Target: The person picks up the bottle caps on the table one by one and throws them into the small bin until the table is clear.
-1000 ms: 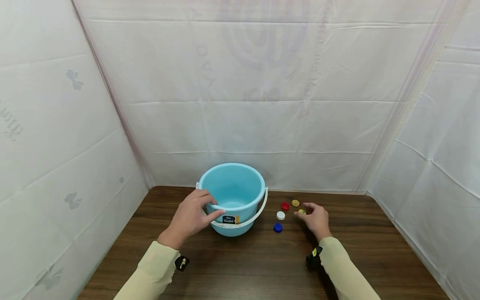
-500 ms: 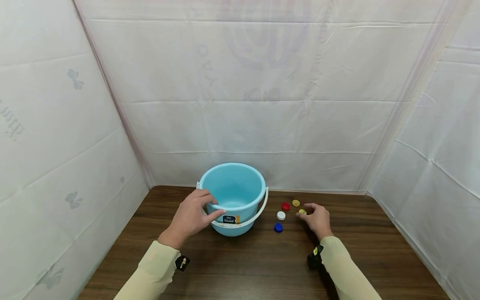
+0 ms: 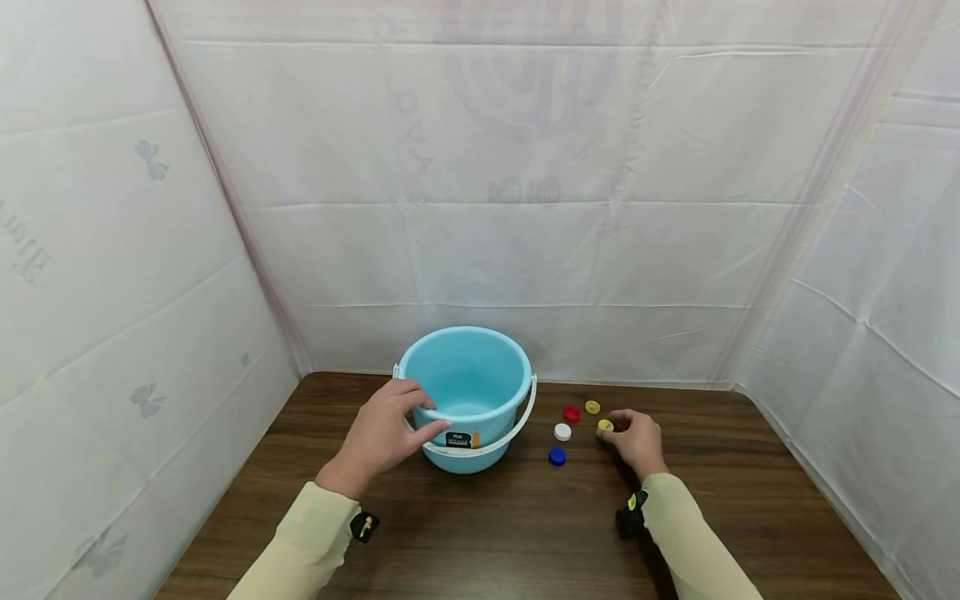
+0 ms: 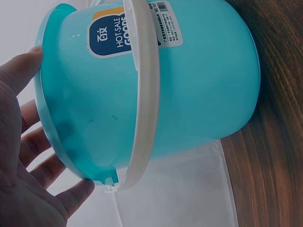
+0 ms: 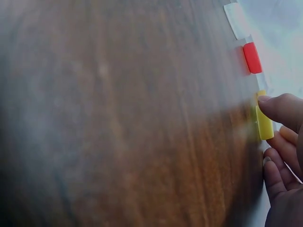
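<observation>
My left hand (image 3: 382, 427) grips the near left rim of a light blue bucket (image 3: 465, 375), thumb outside the wall and fingers over the edge. In the left wrist view the thumb and fingertips rest along the rim of that bucket (image 4: 199, 85). To the right, my right hand (image 3: 636, 440) pinches a yellow bottle cap (image 3: 605, 425) at table level. The right wrist view shows the thumb on the edge of the yellow cap (image 5: 265, 124), with a fingertip behind it. A second yellow cap (image 3: 592, 407) lies just beyond.
Red (image 3: 572, 413), white (image 3: 562, 432) and blue (image 3: 557, 456) caps lie between the bucket and my right hand. The bucket's white handle (image 3: 525, 417) hangs down in front. White sheets (image 3: 465, 250) wall off the back and sides of the wooden table (image 3: 480, 533).
My right hand has shifted slightly right, and its thumb and finger have come together on the nearer yellow cap. The left hand and bucket stay put.
</observation>
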### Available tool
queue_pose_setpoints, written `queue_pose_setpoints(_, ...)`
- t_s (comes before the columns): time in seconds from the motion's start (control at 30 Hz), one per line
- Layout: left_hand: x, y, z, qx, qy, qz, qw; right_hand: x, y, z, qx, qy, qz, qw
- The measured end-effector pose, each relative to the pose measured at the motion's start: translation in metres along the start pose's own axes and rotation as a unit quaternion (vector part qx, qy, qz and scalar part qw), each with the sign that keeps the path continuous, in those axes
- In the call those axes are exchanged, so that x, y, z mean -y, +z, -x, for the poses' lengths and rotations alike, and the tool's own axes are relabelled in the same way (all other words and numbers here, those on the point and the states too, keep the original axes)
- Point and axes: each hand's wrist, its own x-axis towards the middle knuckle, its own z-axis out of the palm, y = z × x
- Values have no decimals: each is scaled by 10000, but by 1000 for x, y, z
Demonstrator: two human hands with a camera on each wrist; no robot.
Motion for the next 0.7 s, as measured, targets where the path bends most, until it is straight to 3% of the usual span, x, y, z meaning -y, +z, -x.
queue_pose_setpoints(0.7, -2, 0, -1, -8, -16, 28, 10000, 0, 1, -1, 94, 117, -50, 9999)
